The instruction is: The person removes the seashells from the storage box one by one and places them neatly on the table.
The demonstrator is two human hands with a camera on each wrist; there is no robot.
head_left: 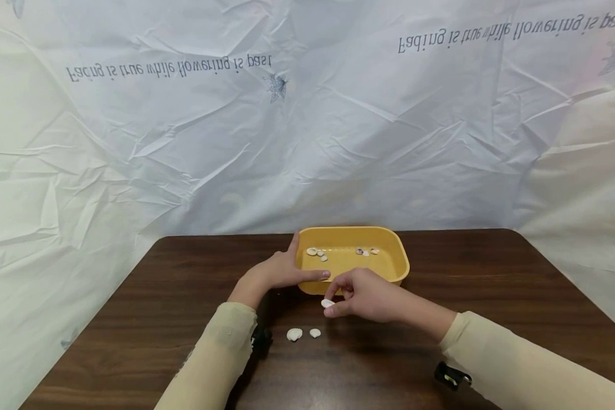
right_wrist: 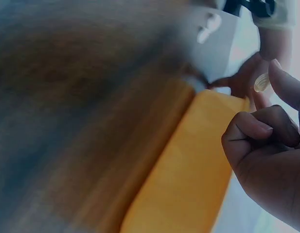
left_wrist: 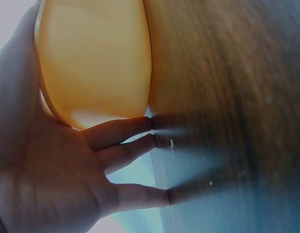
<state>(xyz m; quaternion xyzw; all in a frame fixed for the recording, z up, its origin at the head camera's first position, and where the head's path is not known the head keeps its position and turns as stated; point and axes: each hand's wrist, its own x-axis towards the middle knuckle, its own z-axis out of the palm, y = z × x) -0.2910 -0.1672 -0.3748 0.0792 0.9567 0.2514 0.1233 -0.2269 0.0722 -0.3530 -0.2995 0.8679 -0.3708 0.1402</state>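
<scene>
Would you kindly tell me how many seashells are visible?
9: two seashells on the table, one pinched by the right hand; in the basin, three at left, three at right. Others may be hidden.

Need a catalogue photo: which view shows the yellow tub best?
The head view: it shows the yellow tub nearly whole, with shells inside, though the left hand and right hand hide parts of it. The left wrist and right wrist views each show only part of its outside.
</scene>
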